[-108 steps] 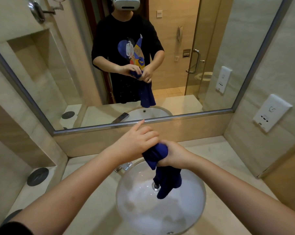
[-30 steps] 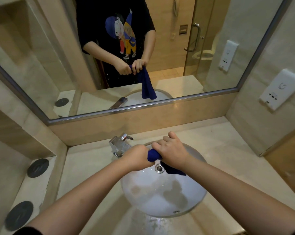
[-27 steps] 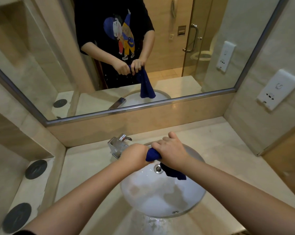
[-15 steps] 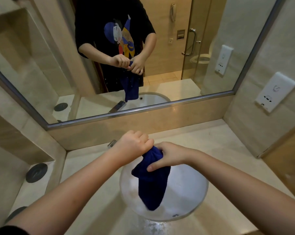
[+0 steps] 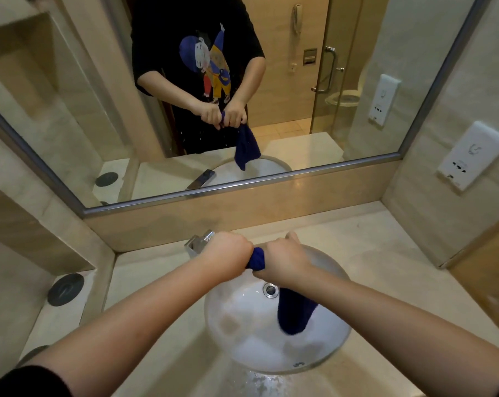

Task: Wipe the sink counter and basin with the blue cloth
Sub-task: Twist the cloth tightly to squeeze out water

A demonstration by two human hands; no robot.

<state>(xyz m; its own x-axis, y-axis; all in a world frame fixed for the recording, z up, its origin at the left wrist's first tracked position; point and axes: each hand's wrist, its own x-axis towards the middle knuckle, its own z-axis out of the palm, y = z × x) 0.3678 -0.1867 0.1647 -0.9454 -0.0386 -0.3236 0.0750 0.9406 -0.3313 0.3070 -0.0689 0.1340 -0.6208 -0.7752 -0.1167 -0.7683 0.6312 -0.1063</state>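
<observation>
The blue cloth (image 5: 294,313) is twisted into a tight roll between my two fists above the white round basin (image 5: 242,333). My left hand (image 5: 227,255) grips one end of the roll, and my right hand (image 5: 282,257) grips it just beside. The loose tail of the cloth hangs down under my right wrist, over the basin next to the drain (image 5: 270,290). The beige stone counter (image 5: 371,253) surrounds the basin, with water droplets on its front edge.
A chrome faucet (image 5: 198,244) stands behind my left hand. A wide mirror (image 5: 242,81) covers the wall above. Dark round coasters (image 5: 66,289) lie on a lower ledge at the left. A white wall socket (image 5: 474,157) sits at the right.
Half a second ago the cloth hung loose and wide from my hands. Now both fists have closed side by side on it and wrung it into a tight roll, lower and nearer the faucet.
</observation>
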